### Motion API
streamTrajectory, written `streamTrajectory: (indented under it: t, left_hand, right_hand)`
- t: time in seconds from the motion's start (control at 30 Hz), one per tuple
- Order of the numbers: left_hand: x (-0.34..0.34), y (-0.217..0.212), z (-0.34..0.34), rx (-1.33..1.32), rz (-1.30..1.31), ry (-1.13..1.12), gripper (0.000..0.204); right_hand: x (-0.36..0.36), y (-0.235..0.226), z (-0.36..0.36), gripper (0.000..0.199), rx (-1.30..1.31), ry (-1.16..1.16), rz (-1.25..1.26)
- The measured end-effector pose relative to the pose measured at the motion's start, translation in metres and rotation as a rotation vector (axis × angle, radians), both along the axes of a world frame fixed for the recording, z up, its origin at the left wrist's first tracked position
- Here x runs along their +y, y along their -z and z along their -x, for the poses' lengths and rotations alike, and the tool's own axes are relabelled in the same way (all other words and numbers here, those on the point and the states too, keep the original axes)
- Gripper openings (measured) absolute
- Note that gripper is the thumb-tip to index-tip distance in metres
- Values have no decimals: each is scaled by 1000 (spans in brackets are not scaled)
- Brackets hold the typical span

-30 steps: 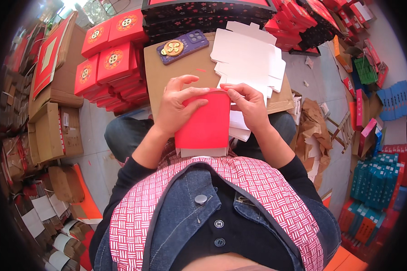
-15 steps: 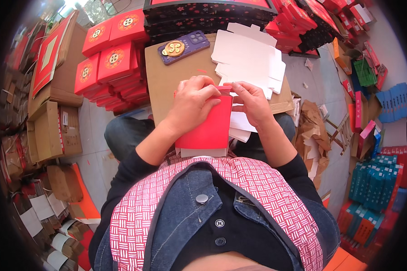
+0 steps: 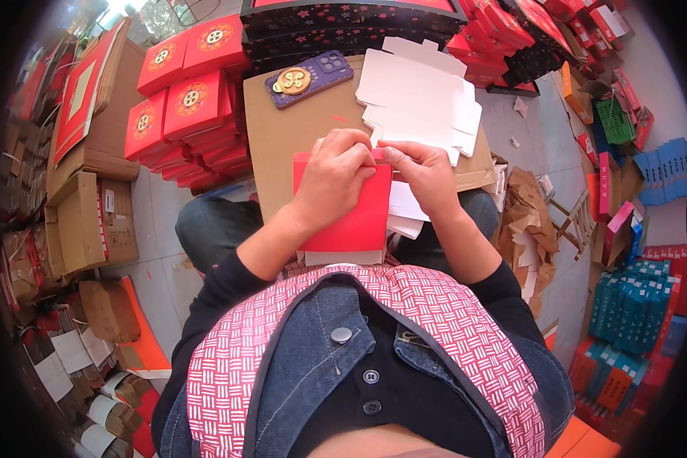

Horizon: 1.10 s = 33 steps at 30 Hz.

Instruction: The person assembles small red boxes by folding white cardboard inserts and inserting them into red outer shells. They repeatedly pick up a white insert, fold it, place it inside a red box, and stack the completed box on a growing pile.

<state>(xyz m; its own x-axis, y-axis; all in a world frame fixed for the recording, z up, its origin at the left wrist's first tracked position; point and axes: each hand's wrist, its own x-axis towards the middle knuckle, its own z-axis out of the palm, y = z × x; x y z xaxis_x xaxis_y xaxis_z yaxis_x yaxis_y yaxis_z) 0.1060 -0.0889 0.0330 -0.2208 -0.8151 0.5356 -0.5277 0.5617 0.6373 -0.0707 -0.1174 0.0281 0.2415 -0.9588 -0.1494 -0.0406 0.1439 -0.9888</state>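
Red box (image 3: 351, 221) at the near edge of the counter (image 3: 278, 133), in front of your apron (image 3: 229, 366); a pale panel (image 3: 343, 258) shows at its end nearest you. Your left hand (image 3: 330, 185) lies across the box's far left part, fingers bent and closed on its far edge. Your right hand (image 3: 426, 174) pinches a narrow red flap (image 3: 378, 153) between thumb and forefinger at the far right corner. On the counter, a phone (image 3: 310, 79) lies near the far left corner, and white blanks (image 3: 412, 84) lie toward the right edge. Step in hand, judged from the grip: working the flap along the box's far edge. The next move seems to call for the left hand to steady the box while the right thumb presses the flap evenly, without denting the red face; your fingers hide whether it is tucked
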Motion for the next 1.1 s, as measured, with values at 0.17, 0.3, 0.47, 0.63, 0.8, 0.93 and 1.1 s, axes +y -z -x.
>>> streamTrajectory:
  t: [0.17, 0.3, 0.47, 0.63, 0.8, 0.93, 1.1]
  left_hand:
    - [0, 2, 0, 62, -34, 18, 10]
    - [-1, -3, 3, -21, -4, 13, 10]
    - [-5, -8, 5, -150, -131, -39, 12]
    - [-7, -6, -1, -148, -158, -35, 18]
    - [2, -11, -45, -87, -106, -178, 47]
    - [30, 30, -56, 862, -691, 122, 48]
    - [41, 45, -30, 1036, -496, 66, 32]
  right_hand:
    - [3, 8, 2, 22, 101, 11, 148]
    - [2, 4, 3, 23, 79, -21, 103]
    - [5, 8, 2, 22, 16, -15, 51]
    - [15, 14, 3, 30, 96, -86, 227]
    - [23, 10, 3, 32, -48, -14, 178]
    - [27, 24, 2, 28, -168, 23, 162]
    - [37, 37, -17, 20, -230, 111, 302]
